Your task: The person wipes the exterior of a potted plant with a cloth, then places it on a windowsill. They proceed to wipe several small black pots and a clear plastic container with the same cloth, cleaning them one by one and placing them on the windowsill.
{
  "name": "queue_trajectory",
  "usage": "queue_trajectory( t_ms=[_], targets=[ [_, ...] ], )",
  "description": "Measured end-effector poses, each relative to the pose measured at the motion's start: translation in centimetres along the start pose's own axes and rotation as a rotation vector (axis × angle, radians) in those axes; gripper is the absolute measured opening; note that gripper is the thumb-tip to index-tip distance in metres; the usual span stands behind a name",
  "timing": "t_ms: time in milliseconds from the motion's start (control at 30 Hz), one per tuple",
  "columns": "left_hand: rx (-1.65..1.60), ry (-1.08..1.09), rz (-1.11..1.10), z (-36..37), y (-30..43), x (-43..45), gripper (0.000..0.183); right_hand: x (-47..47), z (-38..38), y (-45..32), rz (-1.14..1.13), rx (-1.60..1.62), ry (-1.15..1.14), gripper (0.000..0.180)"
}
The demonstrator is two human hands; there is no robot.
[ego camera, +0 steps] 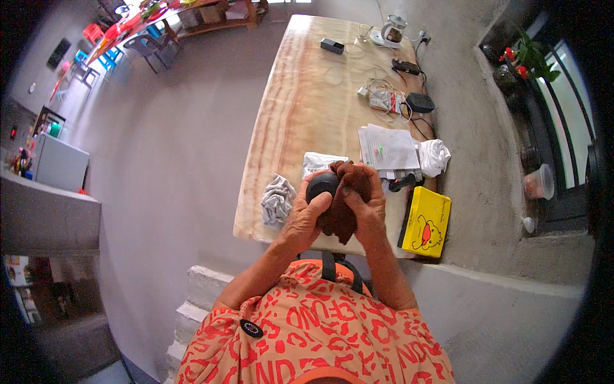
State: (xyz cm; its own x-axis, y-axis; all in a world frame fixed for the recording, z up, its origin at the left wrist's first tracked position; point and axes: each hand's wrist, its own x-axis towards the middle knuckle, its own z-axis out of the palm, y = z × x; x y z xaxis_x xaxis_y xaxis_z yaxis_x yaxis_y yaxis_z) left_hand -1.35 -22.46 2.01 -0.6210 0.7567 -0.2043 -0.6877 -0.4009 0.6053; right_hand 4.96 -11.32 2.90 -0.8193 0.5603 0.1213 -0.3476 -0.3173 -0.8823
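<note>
Above the near end of the marble-patterned table point(316, 115), both hands are close together. My left hand point(307, 211) grips a black, rounded object point(322, 186) with a smooth circular face; its exact kind is unclear. A dark brown cloth point(341, 216) is bunched in my right hand point(371, 204) and pressed against the black object's right side. Part of the cloth hangs below my fingers. To the left of my hands lies a crumpled light grey cloth point(278, 200). A white packet with print point(324, 162) lies just beyond them.
On the right stand a yellow box with a duck picture point(427, 225), papers point(388, 148) and a white crumpled bundle point(434, 156). Farther off are coiled cables point(386, 93), a power strip point(405, 66), a small dark box point(332, 46) and a glass kettle point(394, 32). Steps point(206, 288) lie at left.
</note>
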Motion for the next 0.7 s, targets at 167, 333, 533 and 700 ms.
queue_trajectory(
  t_ms=[167, 333, 533, 700],
  targets=[
    [0.334, 0.003, -0.018, 1.5, -0.5, -0.8, 0.063, 1.6, -3.3, -2.5, 0.272, 0.07, -0.218, 0.037],
    [0.498, -0.003, -0.114, 0.4, -2.5, -0.8, 0.077, 2.7, -5.9, -3.7, 0.431, -0.125, -0.474, 0.04],
    [0.536, -0.131, -0.113, 2.4, -3.1, -1.0, 0.079, 3.9, -6.3, -4.9, 0.134, -0.671, -0.863, 0.038],
    [0.471, -0.104, -0.078, 3.2, -4.0, -0.7, 0.08, 3.0, -7.4, -5.1, 0.282, -0.455, -0.728, 0.037]
  ],
)
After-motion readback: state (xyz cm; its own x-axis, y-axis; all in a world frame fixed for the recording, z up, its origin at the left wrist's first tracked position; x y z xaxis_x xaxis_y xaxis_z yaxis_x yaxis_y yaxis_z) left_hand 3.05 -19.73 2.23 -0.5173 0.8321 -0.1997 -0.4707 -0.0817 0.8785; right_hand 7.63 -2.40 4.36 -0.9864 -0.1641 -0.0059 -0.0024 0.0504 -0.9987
